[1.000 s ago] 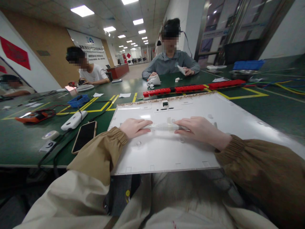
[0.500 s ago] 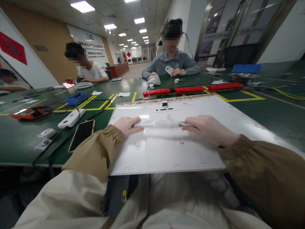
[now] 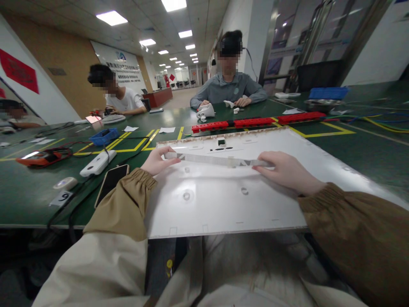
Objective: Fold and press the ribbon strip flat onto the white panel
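Observation:
A large white plastic panel [image 3: 223, 200] lies flat on the green table, its near edge overhanging toward my lap. A long thin translucent strip [image 3: 217, 160] stretches across its middle. My left hand [image 3: 156, 161] pinches the strip's left end. My right hand [image 3: 283, 169] grips the right end with fingers closed over it. Both hands hover just over the panel surface.
A black phone [image 3: 111, 184], a white power strip [image 3: 97, 162], a blue tray [image 3: 105, 136] and an orange device [image 3: 43, 157] lie to the left. Red bars [image 3: 255, 120] run behind the panel. Three other people sit at the table, one opposite handling white parts.
My hands have spread apart and moved further up the panel, and the strip between them is now stretched out longer and lifted. The person opposite lowered a white part to the table.

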Demonstrator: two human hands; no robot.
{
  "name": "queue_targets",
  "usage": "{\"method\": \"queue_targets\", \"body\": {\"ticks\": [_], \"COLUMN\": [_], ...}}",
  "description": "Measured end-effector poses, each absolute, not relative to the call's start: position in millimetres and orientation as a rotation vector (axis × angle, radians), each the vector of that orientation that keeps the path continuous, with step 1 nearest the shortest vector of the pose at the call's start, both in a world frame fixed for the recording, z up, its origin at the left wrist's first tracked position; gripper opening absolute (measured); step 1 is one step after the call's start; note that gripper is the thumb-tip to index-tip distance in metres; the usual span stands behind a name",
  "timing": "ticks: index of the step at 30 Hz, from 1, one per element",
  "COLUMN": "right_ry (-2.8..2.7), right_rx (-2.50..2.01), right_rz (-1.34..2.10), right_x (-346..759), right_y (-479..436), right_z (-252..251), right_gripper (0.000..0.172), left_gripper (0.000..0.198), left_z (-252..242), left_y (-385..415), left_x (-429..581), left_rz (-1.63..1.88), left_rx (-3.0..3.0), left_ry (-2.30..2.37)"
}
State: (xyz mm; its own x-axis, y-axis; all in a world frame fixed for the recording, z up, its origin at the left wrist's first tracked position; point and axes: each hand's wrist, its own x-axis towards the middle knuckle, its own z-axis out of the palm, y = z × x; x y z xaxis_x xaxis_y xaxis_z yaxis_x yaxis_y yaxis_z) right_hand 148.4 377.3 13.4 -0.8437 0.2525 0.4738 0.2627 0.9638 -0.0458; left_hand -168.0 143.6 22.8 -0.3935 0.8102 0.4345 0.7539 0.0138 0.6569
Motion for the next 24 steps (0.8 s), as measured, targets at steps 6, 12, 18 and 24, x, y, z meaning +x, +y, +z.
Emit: {"method": "queue_targets", "body": {"ticks": [6,12,18,24], "right_ry": [-2.656,-2.644,-2.726,-2.780], "right_rx": [-0.426,-0.502,-0.567,-0.498], "right_rz": [0.083,0.236,0.508,0.475], "right_x": [149,151,152,151], "right_y": [375,370,367,372], "right_z": [15,19,22,18], "right_gripper": [0.030,0.039,0.047,0.049], "left_gripper": [0.040,0.050,0.054,0.049], "left_z": [17,18,19,8], "left_y": [151,152,152,154], "left_x": [-166,-161,-160,-156], "left_rz": [1.709,1.856,1.860,1.662], "left_rx": [1.411,1.271,1.089,1.068], "left_ry": [1.832,1.734,1.579,1.544]}}
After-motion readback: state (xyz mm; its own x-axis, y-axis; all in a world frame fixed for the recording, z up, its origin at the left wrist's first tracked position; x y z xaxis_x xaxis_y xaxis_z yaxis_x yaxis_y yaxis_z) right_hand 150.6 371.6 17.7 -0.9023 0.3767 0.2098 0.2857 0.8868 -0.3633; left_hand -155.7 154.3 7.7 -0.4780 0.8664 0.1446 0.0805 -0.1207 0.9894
